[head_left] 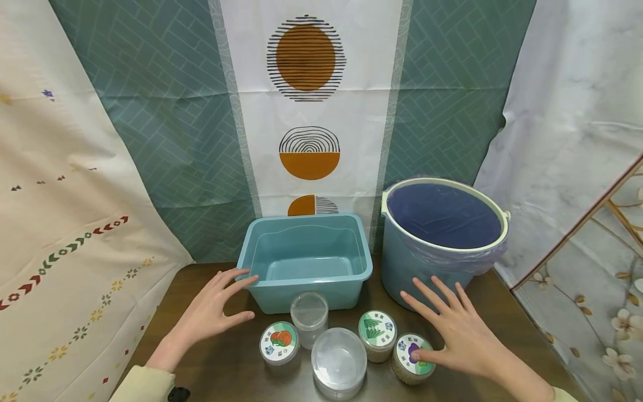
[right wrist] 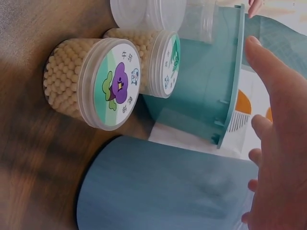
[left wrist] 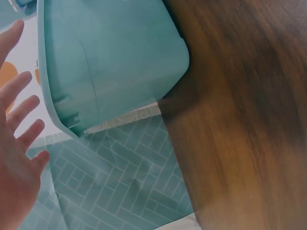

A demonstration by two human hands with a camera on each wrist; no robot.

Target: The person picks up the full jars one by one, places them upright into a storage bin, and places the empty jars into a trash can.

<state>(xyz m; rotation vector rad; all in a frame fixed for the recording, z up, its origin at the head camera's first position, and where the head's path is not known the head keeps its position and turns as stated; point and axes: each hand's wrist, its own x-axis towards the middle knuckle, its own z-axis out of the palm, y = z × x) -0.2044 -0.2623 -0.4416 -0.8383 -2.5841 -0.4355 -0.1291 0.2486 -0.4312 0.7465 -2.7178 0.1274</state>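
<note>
Holds right grip (head_left: pixel 452 326) wide, empty, above and right of upright purple-label jar (right wrist: pixel 93 84); holds left grip (head_left: pixel 211 310) wide, farther off.

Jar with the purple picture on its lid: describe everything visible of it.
The jar is round, clear and plastic-looking, filled with small pale balls. Its lid is on, with ridged translucent sides and a white-and-green label showing a purple cartoon plant and dark characters. It stands upright on the wooden table, beside the green-pictured jar, near the bucket; whether the jars touch is unclear. The right hand is above it, not touching.
</note>
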